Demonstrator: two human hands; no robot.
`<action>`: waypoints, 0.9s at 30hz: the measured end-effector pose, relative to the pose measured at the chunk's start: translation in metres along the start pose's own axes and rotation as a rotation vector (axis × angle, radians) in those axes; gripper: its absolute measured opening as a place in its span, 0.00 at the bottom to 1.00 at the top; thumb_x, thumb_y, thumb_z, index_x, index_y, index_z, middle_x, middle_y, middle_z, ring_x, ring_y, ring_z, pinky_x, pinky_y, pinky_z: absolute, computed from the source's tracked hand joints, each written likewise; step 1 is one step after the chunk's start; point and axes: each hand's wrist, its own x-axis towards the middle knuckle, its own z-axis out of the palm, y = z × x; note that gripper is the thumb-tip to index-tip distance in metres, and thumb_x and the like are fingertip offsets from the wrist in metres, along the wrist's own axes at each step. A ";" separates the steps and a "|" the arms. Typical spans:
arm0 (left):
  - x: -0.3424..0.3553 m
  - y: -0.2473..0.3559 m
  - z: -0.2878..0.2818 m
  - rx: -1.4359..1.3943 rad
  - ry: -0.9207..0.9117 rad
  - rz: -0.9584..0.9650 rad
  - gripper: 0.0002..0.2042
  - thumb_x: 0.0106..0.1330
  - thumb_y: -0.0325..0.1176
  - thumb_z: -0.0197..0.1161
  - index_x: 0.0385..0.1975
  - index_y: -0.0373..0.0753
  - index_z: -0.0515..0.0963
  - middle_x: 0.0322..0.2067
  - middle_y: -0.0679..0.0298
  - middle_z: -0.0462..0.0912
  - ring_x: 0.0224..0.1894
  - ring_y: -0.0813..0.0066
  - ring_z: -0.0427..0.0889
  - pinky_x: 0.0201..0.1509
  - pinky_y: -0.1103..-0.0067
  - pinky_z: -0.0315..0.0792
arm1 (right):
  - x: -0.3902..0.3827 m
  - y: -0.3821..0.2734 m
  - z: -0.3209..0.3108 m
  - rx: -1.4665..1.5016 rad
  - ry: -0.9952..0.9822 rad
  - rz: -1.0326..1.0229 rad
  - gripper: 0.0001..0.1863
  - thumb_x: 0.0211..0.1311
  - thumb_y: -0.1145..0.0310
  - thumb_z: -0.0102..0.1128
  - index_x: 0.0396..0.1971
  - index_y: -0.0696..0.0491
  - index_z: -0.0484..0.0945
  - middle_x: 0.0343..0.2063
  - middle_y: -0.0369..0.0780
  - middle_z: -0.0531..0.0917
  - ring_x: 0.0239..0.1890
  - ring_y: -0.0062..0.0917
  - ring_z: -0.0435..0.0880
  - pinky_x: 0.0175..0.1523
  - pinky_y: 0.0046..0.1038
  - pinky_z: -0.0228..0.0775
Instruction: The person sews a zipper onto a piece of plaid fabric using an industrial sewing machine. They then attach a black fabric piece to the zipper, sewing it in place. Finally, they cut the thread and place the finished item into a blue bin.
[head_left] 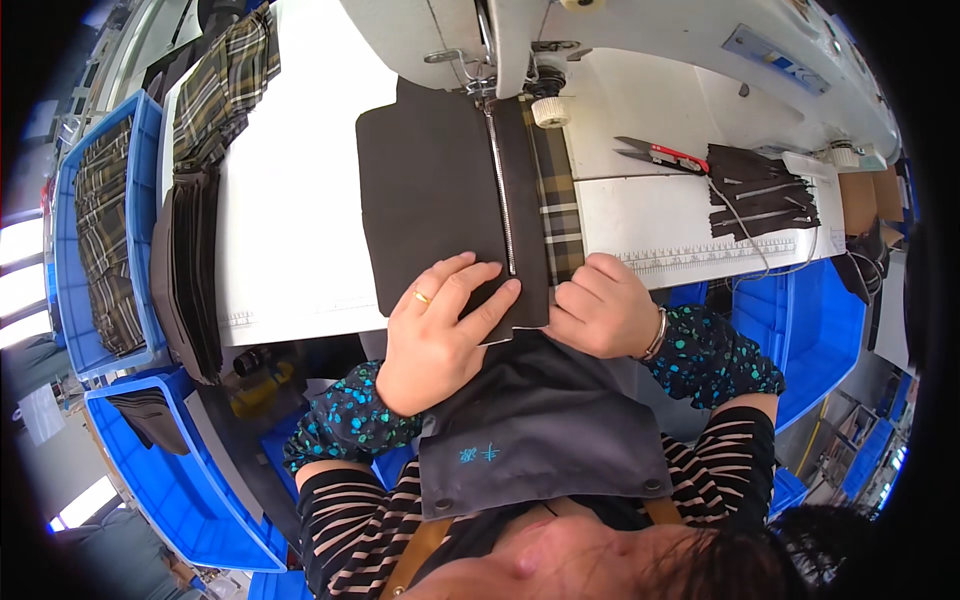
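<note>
A dark brown fabric panel [425, 190] lies on the white sewing machine table, with a metal zipper [502, 190] running lengthwise along it. The zipper's far end reaches the presser foot [484, 88]. My left hand [440, 325], a ring on one finger, presses on the panel beside the zipper's near end, its fingers stretched and apart. On the other side my right hand [608, 308] is closed, fingers curled at the panel's near right edge. A strip of plaid fabric [560, 205] shows from under the panel's right side; my right fingers hide its near end.
The sewing machine [680, 40] spans the far side. Red-handled thread snips [665, 156] lie at right beside a pile of dark zipper pieces [755, 190]. Stacked dark panels [190, 270] hang over the left edge. Blue bins [150, 230] stand at both sides, one holding plaid pieces.
</note>
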 end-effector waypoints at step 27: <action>0.000 0.003 0.007 0.157 -0.023 0.050 0.27 0.43 0.33 0.73 0.51 0.43 0.89 0.58 0.61 0.84 0.59 0.59 0.82 0.63 0.61 0.74 | 0.009 0.019 -0.019 0.119 0.111 -0.005 0.12 0.53 0.66 0.76 0.32 0.51 0.81 0.27 0.34 0.74 0.28 0.28 0.75 0.37 0.31 0.68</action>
